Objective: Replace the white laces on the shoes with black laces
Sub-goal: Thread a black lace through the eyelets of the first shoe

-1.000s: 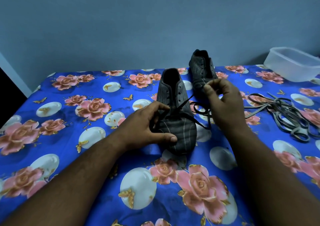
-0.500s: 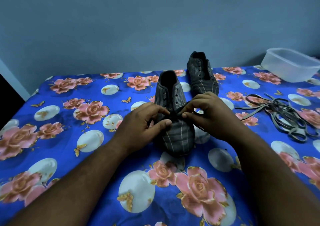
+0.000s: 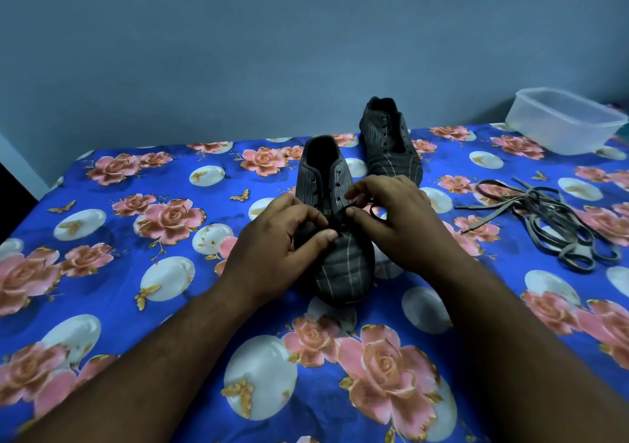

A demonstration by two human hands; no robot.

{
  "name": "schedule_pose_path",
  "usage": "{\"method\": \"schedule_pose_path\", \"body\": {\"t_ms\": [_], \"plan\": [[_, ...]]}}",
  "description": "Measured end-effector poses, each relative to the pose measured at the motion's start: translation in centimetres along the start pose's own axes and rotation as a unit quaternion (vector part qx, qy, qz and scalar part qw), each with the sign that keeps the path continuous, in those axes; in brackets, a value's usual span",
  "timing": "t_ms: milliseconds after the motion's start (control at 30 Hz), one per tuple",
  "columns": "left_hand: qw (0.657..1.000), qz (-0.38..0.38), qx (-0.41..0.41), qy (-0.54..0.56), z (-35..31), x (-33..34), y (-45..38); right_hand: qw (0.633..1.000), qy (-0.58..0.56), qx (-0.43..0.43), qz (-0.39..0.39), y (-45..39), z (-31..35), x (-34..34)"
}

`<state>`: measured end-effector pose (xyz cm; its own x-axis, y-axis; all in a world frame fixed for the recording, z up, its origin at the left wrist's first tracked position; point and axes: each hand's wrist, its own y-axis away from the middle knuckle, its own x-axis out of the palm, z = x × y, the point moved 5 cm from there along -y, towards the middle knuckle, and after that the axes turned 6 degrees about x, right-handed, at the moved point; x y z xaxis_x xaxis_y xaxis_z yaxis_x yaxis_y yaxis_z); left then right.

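Two hands meet over the near shoe (image 3: 335,255), which sits toe toward you on the floral cloth (image 3: 102,245). Your left hand (image 3: 282,252) pinches the black lace (image 3: 343,219) between thumb and curled fingers, just above the toe cap. Your right hand (image 3: 391,225) pinches the same lace from the other side, low among the eyelets, and a loop of it shows by your right thumb. The far shoe (image 3: 388,146) stands just behind and to the right, apart from your hands, its eyelets without laces. The removed laces (image 3: 551,225) lie in a loose grey tangle well to the right. A clear tub (image 3: 565,126) sits at the far right corner.
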<state>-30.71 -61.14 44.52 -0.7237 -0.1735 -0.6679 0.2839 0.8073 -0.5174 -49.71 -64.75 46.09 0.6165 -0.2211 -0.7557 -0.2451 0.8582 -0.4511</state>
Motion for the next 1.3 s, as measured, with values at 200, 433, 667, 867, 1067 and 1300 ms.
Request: {"method": "schedule_pose_path", "body": {"t_ms": [200, 433, 667, 867, 1067, 1300], "plan": [[0.999, -0.009, -0.013, 0.034, -0.1, 0.3, -0.1, 0.998, 0.062, -0.011, 0.013, -0.1, 0.4, 0.3], [0.987, 0.028, -0.062, 0.142, 1.2, 0.6, 0.0, 0.999, 0.031, 0.018, 0.011, -0.1, 0.1, 0.3], [0.980, -0.019, -0.056, 0.188, 2.0, -0.3, 0.1, 1.000, 0.011, 0.022, -0.005, -0.2, 0.2, 0.3], [0.975, -0.041, -0.078, 0.203, 2.4, -0.2, 0.2, 0.998, -0.026, 0.039, -0.031, -0.1, 0.0, 0.4], [0.976, -0.037, -0.105, 0.187, 2.7, -0.2, 0.3, 0.994, 0.047, 0.014, -0.098, -0.3, 0.4, -0.1], [0.964, 0.045, -0.132, 0.228, 2.8, 0.7, 0.4, 0.997, 0.048, 0.022, -0.059, -0.5, 0.0, 0.7]]}}
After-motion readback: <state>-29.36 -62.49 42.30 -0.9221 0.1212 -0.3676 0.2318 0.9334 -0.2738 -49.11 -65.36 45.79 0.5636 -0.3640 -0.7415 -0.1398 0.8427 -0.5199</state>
